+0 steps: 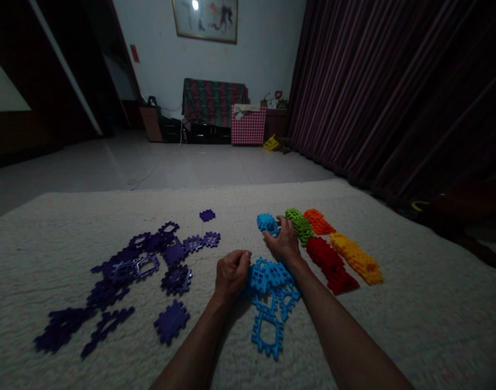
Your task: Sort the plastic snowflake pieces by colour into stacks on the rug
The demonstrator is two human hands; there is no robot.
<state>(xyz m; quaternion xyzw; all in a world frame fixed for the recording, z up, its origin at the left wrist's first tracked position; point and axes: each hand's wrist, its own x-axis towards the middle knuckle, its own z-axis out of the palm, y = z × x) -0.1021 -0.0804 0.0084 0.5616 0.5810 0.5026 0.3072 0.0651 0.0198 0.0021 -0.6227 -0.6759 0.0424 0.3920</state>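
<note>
Ahead, bare mat edge [235, 196], fingers [281, 220] at stack [266, 221]

Right fingers [283, 222] at small blue stack [265, 221]; left fingers [230, 260] curled beside blue pieces [268, 273].

The mat [426, 287] carries purple pieces [172, 322] left of the fingers [230, 259], blue pieces [267, 277] beside them, and green [300, 227], orange [317, 221], red [328, 264] and yellow stacks [356, 258] rightward.

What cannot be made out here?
In the head view:
Left hand: its closed fist hides whether it grips anything.
Right hand: too dim to tell whether it grips the blue stack.
Painting: the upper edge cuts off its top.
Red pieces: overlap hides their number.
</note>
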